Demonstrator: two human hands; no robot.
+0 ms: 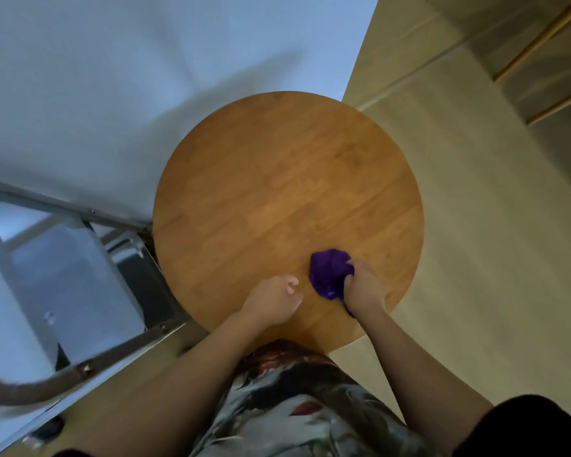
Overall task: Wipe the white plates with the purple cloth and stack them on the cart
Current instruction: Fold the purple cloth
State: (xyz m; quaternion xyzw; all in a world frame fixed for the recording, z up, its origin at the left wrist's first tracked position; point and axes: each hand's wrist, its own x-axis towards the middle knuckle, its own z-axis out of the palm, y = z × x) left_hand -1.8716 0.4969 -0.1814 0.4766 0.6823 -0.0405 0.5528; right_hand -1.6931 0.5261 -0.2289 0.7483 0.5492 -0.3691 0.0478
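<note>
Currently noted: crumpled purple cloth on round wooden table, near right | right hand gripped it | left hand loosely curled, held nothing | cloth judged soft, light; bunch-grip suits | no white plates visible.

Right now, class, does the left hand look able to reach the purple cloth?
Probably yes. The left hand rests on the round wooden table just beside the purple cloth, with only bare wood between them. The right hand already grips the cloth.
</note>
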